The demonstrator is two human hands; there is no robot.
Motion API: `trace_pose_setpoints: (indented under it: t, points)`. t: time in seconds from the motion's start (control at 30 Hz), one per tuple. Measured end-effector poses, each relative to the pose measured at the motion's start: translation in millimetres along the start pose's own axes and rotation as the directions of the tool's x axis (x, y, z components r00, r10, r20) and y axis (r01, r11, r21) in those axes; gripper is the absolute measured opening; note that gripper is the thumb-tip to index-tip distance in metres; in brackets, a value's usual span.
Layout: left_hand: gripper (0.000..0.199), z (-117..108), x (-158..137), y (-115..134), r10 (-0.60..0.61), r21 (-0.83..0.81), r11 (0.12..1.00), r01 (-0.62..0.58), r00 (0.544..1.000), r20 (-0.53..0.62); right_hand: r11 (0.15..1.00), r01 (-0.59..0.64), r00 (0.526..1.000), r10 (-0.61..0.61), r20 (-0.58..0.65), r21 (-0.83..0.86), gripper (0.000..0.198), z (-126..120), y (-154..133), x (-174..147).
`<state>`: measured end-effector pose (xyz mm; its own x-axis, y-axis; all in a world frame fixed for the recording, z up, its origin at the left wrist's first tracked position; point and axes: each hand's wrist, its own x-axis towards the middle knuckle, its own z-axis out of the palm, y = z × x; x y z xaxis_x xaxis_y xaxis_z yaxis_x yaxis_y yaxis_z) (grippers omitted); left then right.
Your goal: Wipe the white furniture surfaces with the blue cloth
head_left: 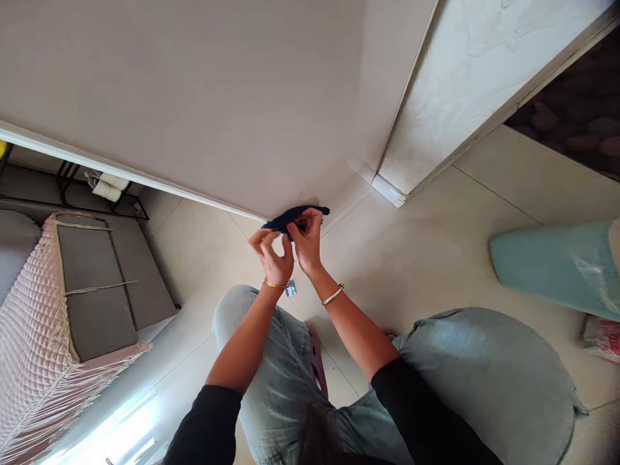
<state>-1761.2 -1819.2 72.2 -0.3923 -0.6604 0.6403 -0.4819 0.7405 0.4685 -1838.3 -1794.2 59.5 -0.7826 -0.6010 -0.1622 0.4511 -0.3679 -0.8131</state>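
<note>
A dark navy cloth (293, 214) is bunched low against the pale panel (232, 97), close to its bottom edge. My right hand (308, 242) pinches the cloth between thumb and fingers. On the left end of it, my left hand (272, 250) has its fingertips closed on the cloth's lower edge, with thumb and fingers curved into a ring. Parts of the cloth are hidden behind my fingers. On the tiled floor below my hands lies a small blue and white packet (290, 288).
A pink quilted sofa cover (33, 336) hangs at the left, near a black metal rack (62, 177). To the right stand a teal bin (552, 258) and a red and white package (603, 336). A white door frame (436, 116) meets the floor at the upper right, beside a dark patterned mat (576, 110).
</note>
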Motion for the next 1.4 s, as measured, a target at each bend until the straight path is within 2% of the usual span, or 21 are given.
trace_pose_setpoints:
  t: [0.07, 0.13, 0.2, 0.3, 0.4, 0.57, 0.77, 0.9, 1.07, 1.2, 1.33, 1.4]
  points:
    - [0.022, 1.3, 8.2, -1.6, -0.2, -0.141, 0.972, 0.188, 0.976, -0.081, 0.999, -0.006, 1.0, 0.007, -0.015, 0.037, 0.036, 2.8, 0.2, 2.8]
    - [0.029, 1.9, 14.5, -2.5, -0.362, -0.272, 0.902, 0.336, 0.931, -0.05, 0.998, -0.011, 1.0, 0.011, -0.016, 0.054, 0.034, 6.9, -3.4, 4.0]
    - [0.034, 0.9, 18.5, -1.7, -0.434, -0.352, 0.841, 0.41, 0.901, 0.012, 0.998, -0.021, 1.0, 0.022, -0.017, 0.052, 0.032, 13.7, -12.0, 4.6]
    - [0.036, -3.3, 20.6, 2.6, -0.463, -0.417, 0.801, 0.429, 0.886, 0.021, 0.998, -0.036, 0.999, 0.037, -0.009, 0.049, 0.027, 26.3, -28.1, 4.3]
    - [0.033, -7.9, 17.5, 7.6, -0.463, -0.462, 0.782, 0.418, 0.886, 0.016, 0.996, -0.051, 0.999, 0.051, 0.002, 0.068, 0.027, 32.5, -34.1, 3.1]
    - [0.032, -9.7, 6.7, 10.4, -0.459, -0.462, 0.755, 0.466, 0.878, 0.136, 0.988, -0.096, 0.994, 0.101, -0.039, 0.119, 0.036, 28.0, -24.0, 1.6]
    - [0.027, -12.3, 5.2, 22.5, -0.416, -0.479, 0.793, 0.376, 0.909, 0.026, 0.982, -0.112, 0.991, 0.121, -0.052, 0.152, 0.027, 34.0, -32.3, -2.6]
    - [0.023, -13.4, 1.5, 30.5, -0.401, -0.452, 0.804, 0.386, 0.914, 0.068, 0.975, -0.195, 0.972, 0.207, -0.115, 0.102, 0.026, 33.9, -33.2, -6.0]
    - [0.017, -15.7, -5.7, 30.6, -0.254, -0.389, 0.89, 0.24, 0.967, 0.015, 0.989, -0.132, 0.988, 0.137, -0.073, 0.062, 0.024, 34.6, -39.2, -5.2]
    - [0.016, -18.7, -8.7, 31.2, -0.217, -0.338, 0.913, 0.228, 0.974, 0.07, 0.975, -0.219, 0.969, 0.223, -0.108, 0.044, 0.032, 32.1, -38.3, -4.9]
    - [0.007, -22.1, -8.6, 32.7, -0.134, -0.324, 0.938, 0.127, 0.991, 0.0, 0.987, -0.157, 0.984, 0.159, -0.078, 0.027, 0.029, 32.7, -38.4, -4.7]
    - [0.005, -23.2, -8.4, 32.9, -0.099, -0.306, 0.947, 0.098, 0.995, 0.013, 0.982, -0.187, 0.979, 0.189, -0.079, 0.03, 0.03, 33.4, -38.6, -5.1]
